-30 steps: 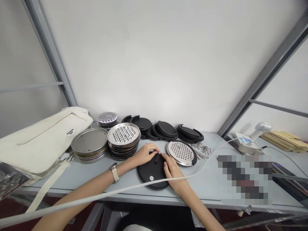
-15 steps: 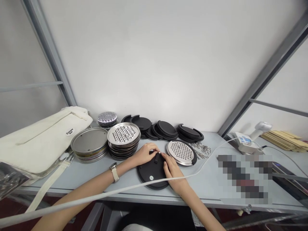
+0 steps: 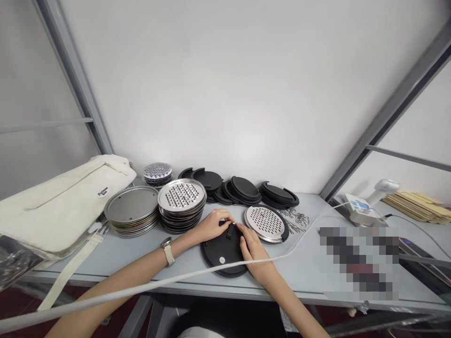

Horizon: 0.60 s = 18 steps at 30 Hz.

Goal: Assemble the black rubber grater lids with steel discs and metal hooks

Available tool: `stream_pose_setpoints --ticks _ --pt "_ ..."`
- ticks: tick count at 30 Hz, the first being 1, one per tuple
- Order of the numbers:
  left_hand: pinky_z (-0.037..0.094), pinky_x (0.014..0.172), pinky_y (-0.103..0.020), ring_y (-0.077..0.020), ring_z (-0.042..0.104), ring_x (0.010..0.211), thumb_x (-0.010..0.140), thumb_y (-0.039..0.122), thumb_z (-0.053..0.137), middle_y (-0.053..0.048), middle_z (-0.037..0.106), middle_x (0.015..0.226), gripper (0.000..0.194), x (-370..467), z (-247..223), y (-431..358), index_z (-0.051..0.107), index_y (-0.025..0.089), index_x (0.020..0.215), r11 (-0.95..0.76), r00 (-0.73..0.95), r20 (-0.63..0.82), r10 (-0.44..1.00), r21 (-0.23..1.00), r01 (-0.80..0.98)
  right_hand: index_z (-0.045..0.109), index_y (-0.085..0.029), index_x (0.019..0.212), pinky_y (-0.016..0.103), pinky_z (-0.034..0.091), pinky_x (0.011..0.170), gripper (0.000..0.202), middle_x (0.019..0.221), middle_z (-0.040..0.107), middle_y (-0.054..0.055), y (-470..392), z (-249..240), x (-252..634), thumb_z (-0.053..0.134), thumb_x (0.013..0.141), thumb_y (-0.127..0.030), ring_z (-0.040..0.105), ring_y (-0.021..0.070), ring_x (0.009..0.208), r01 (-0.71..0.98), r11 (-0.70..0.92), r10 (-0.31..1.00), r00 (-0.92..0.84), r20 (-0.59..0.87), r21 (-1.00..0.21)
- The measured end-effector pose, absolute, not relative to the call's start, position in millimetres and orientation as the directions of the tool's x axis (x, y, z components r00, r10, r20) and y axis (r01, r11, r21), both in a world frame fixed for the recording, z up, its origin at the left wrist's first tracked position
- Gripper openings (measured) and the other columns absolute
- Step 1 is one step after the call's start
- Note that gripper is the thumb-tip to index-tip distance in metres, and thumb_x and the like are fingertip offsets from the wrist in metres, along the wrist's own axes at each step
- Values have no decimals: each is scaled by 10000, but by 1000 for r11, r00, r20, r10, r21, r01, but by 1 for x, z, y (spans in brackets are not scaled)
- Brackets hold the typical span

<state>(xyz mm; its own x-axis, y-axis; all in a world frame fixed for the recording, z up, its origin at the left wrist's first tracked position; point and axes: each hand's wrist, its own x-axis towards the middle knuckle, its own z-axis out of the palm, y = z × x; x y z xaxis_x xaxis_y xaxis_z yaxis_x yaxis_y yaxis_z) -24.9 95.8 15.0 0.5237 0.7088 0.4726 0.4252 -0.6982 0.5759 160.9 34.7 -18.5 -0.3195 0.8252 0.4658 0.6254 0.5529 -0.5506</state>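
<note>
A black round holder (image 3: pixel 214 256) lies flat near the table's front edge, with a small white round sticker (image 3: pixel 221 260) and a short black tab (image 3: pixel 229 231) on its face. At its far edge, my left hand (image 3: pixel 213 226) has thumb and finger closed on a small shiny metal piece (image 3: pixel 233 222), mostly hidden by fingertips. From the other side, my right hand (image 3: pixel 256 253) lies over the holder's right part, its fingertips pinching at the same metal piece. Just right of my hands rests a perforated metal grater disc (image 3: pixel 265 223) set in a black holder.
Stacked metal discs (image 3: pixel 131 206) and grater discs (image 3: pixel 181 196) stand left. Black holders (image 3: pixel 243 188) line the wall; metal hooks or clips (image 3: pixel 298 218) lie right. A white cable (image 3: pixel 197 276) crosses in front. A cream bag (image 3: pixel 66 202) sits left, a white scanner (image 3: pixel 378 192) right.
</note>
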Motion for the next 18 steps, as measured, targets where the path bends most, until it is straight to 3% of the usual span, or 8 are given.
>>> stream_pose_setpoints --ticks 18 --pt "436 817 -260 -147 595 829 826 110 510 -27 663 858 151 -25 14 97 651 161 848 -697 521 475 710 579 423 401 -206 1328 426 384 1050 403 1274 504 94 34 -17 161 310 937 -241 432 203 1227 634 534 840 -323 436 -559"
